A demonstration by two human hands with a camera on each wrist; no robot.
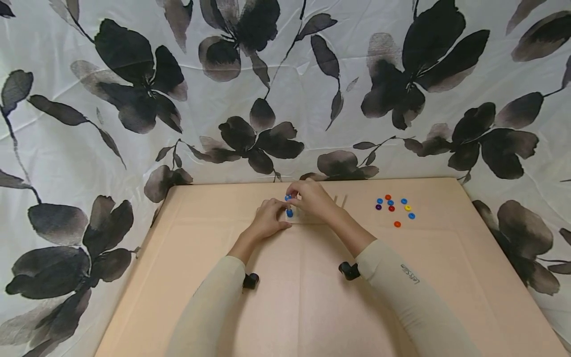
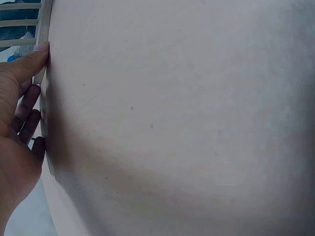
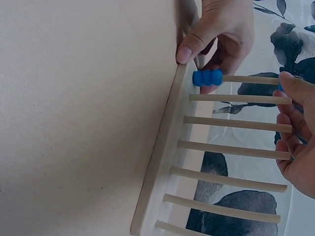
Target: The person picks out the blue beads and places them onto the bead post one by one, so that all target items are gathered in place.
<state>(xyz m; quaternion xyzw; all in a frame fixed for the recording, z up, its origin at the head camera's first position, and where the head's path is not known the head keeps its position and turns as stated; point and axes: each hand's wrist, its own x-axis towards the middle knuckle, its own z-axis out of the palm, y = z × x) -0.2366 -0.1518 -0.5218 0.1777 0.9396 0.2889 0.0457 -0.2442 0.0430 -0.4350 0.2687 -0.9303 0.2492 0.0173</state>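
A wooden peg rack point(image 3: 160, 147), a long base with several upright pegs, stands near the table's far edge. Several blue beads point(image 3: 207, 77) are stacked at the bottom of its end peg. My left hand point(image 1: 269, 218) grips that end of the base; in the left wrist view its thumb point(image 2: 37, 59) lies on the base's edge. Over the same peg's top, my right hand point(image 1: 312, 198) pinches another blue bead point(image 1: 287, 197), mostly hidden by the fingers in the right wrist view. Whether this bead is threaded on the peg, I cannot tell.
Loose beads lie to the right on the table point(image 1: 299, 297): blue ones point(image 1: 412, 216), a yellow one point(image 1: 408, 208), a purple one point(image 1: 378, 207), and red and orange ones point(image 1: 397, 224). Behind the table's far edge hangs a white floral cloth point(image 1: 330, 134).
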